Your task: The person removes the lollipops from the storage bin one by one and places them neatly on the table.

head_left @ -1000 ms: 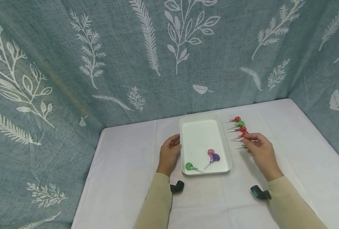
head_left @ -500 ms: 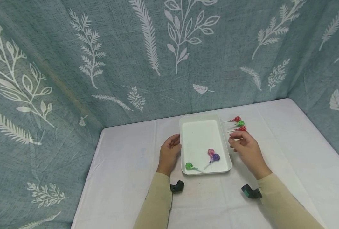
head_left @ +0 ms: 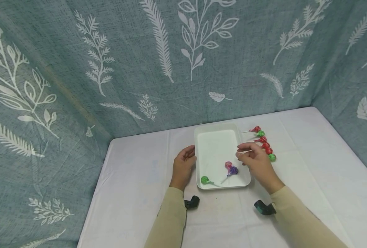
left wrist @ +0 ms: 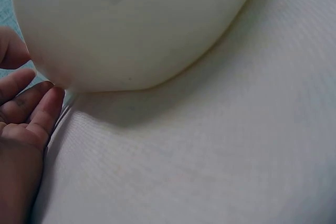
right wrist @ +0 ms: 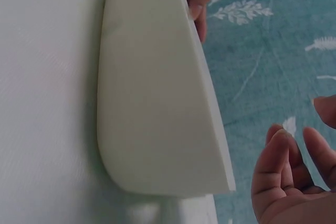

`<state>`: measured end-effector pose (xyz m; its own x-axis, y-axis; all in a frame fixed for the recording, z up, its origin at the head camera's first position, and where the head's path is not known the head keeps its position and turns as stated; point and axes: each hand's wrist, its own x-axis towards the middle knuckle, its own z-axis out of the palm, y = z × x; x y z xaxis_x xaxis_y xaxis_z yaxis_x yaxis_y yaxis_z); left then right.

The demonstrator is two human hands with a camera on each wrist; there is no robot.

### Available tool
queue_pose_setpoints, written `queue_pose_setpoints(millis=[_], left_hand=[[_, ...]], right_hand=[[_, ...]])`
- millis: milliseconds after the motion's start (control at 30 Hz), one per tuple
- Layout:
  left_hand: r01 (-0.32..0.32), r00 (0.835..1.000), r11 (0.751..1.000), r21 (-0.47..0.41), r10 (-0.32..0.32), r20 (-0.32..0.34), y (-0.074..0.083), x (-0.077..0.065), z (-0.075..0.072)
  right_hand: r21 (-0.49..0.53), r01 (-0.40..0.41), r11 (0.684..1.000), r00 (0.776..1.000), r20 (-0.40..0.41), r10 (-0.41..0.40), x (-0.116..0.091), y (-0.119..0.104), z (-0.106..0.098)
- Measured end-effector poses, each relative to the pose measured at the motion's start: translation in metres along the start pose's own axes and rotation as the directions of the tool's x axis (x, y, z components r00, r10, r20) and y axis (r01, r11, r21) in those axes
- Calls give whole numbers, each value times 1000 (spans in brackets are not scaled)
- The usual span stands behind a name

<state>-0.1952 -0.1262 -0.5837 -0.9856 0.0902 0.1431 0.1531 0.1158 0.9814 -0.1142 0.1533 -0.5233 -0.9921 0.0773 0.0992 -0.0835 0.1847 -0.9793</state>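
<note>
Left hand (head_left: 183, 168), fingers relaxed, touches tray (head_left: 214, 144) at left — likely steadying it; right hand (head_left: 258, 166) (fingers part-bent, nothing held) over its right side.

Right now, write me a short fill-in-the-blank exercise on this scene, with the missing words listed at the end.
1. The white tray holds ____ lollipops.
2. Inside the tray, the lollipop closest to the purple lollipop is ____.
3. In the head view, the left hand touches the tray's ____ side.
4. In the row of lollipops outside the tray, every head is either red or ____.

Missing words: three; pink; left; green.
</note>
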Motion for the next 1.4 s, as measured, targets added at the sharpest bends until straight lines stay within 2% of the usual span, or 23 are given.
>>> queue_pose_setpoints(millis=[400,600,833,1100,1400], left_hand=[[-2,1000,1000,-24,2,0,-1,2,2],[-7,1000,1000,-15,7,-1,-2,2,3],[-8,1000,1000,-28,7,-5,0,3,2],[0,1000,1000,-9,0,-11,1,3,3],[6,1000,1000,1,-6,-13,3,3,5]], right_hand=[[11,10,1000,997,71,-10,10,0,12],[-65,-29,997,991,129,38,15,2,18],[-159,-21,987,983,177,49,20,7,26],[-277,-48,960,974,199,106,23,10,37],[-447,-6,894,970,214,113,23,13,44]])
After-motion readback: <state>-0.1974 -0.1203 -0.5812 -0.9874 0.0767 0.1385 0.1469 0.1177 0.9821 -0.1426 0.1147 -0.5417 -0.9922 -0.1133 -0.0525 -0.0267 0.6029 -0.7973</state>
